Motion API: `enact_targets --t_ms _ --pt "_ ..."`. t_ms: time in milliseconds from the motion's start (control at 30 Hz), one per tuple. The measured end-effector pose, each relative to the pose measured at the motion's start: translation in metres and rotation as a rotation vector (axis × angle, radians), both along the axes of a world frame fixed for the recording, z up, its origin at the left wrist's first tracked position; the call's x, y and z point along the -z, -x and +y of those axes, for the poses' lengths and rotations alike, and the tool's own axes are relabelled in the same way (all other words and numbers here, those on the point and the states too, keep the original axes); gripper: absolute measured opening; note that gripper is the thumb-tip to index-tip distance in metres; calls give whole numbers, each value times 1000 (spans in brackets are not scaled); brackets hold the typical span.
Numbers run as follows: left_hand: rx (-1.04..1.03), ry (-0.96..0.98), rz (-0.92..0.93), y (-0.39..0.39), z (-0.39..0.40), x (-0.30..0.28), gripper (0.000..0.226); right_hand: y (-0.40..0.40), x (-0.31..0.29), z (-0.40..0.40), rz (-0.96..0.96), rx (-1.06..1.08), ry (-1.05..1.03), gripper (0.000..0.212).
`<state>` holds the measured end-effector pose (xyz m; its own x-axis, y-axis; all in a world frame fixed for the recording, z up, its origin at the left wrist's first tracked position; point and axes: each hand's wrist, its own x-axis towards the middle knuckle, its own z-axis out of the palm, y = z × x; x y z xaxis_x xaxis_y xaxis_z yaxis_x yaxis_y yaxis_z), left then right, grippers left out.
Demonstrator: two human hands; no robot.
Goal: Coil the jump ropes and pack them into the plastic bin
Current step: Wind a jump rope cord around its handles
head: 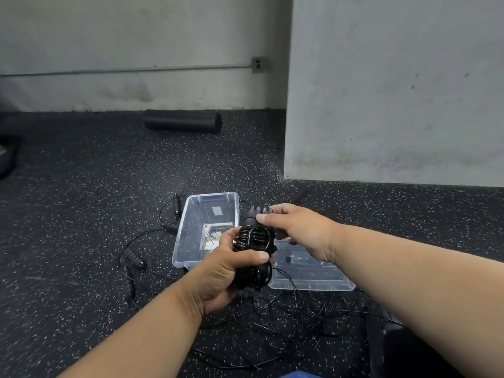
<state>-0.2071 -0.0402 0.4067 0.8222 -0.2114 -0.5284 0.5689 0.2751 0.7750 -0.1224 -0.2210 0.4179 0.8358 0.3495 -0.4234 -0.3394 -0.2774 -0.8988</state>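
Left hand (pixel 218 271) at lower middle of the frame, fingers curled tight round a black coiled bundle of thin jump rope (pixel 253 249), thumb pressed across its front. Right hand (pixel 297 230) just to the right and a bit higher, fingers and thumb pinching a black ribbed rope handle (pixel 255 211) right above the bundle. Both held up in the air over the floor, in front of the box and lid. Clear plastic bin (pixel 191 227) open on the dark speckled rubber floor (pixel 81 214), behind the left hand, middle of the frame, with a white paper label showing through its bottom. Clear flat plastic lid (pixel 313 274) lying on the floor just right of the bin, partly hidden by the right wrist. Loose black thin rope in a tangle (pixel 286 323) spread over the floor under both arms, at lower middle. More black ribbed handles (pixel 133 257) with thin cords on the floor left of the bin. Black foam roller (pixel 182 121) far back, lying along the grey wall (pixel 136 36) at upper middle. Grey wall socket box (pixel 258 64) on that wall, with a thin pipe running left from it. Big grey concrete pillar (pixel 395 91) filling the upper right.
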Motion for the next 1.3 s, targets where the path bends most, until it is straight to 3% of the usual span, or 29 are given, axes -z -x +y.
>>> enact_targets --t_ms 167,300,433,567,667,867,1000,1133,1300 --pt "1 -6 21 -5 6 14 101 -7 15 5 78 -36 -26 20" --pt "-55 -138 21 -12 14 24 95 -18 27 6 119 99 -97 21" --pt "2 -595 -192 -18 25 28 67 -26 32 12 150 184 -169 20" --pt "84 -909 -278 -29 43 32 60 -31 40 23 186 134 -171 16" --pt "116 -969 -238 -44 63 46 52 -36 45 29 220 52 -163 13" --pt "323 -1175 -110 -93 117 90 37 -58 67 31 214 86 11 19" --pt "525 -1400 -11 -127 151 120 51 -75 87 30 217 118 83 18" --pt "668 -1499 14 -158 168 149 46 -82 103 31 214 71 156 18" --pt "827 -1479 -4 -197 162 182 47 -90 121 42 220 37 217 14"
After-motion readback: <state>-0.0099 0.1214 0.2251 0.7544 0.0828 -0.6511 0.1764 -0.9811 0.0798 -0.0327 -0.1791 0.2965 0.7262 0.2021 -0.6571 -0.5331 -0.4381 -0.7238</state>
